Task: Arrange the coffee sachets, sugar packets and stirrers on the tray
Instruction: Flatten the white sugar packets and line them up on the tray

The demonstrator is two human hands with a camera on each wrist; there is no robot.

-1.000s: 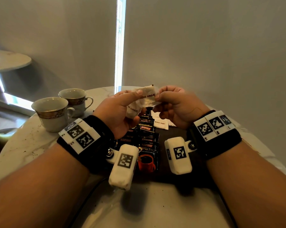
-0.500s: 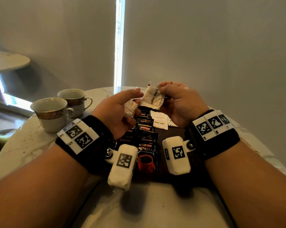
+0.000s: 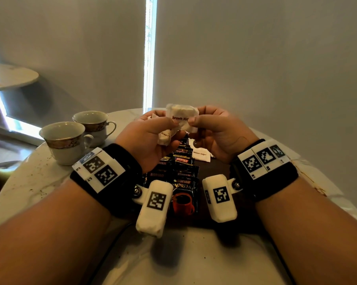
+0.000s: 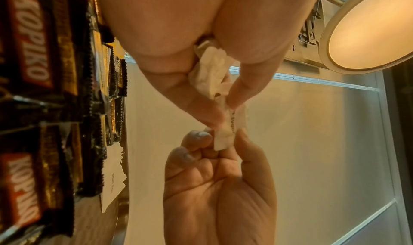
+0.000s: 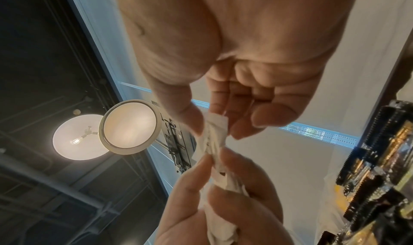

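Observation:
Both hands hover above a dark tray (image 3: 218, 167) that carries overlapping rows of black Kopiko coffee sachets (image 3: 181, 171) (image 4: 29, 54). A white brown sugar packet (image 3: 181, 115) (image 4: 230, 126) (image 5: 214, 130) is pinched at one end by my right hand (image 3: 196, 122) (image 5: 212, 132) and at the other by the thumb and forefinger of my left hand (image 3: 169, 125) (image 4: 225, 114). The left palm also grips a crumpled bunch of sugar packets (image 3: 165, 137) (image 4: 210, 75) (image 5: 223, 227). One more sugar packet (image 3: 200, 154) (image 4: 112, 174) lies flat on the tray beyond the sachets. No stirrers are in view.
Two gold-rimmed cups (image 3: 64, 140) (image 3: 93, 124) stand at the left on the round marble table (image 3: 29, 182). A smaller round table (image 3: 13, 75) is further left. A grey wall stands close behind the table.
Half a second ago the right hand held one sugar packet apart from the left hand's bunch. Now the hands have met again and both pinch that packet, its lettering turned towards me.

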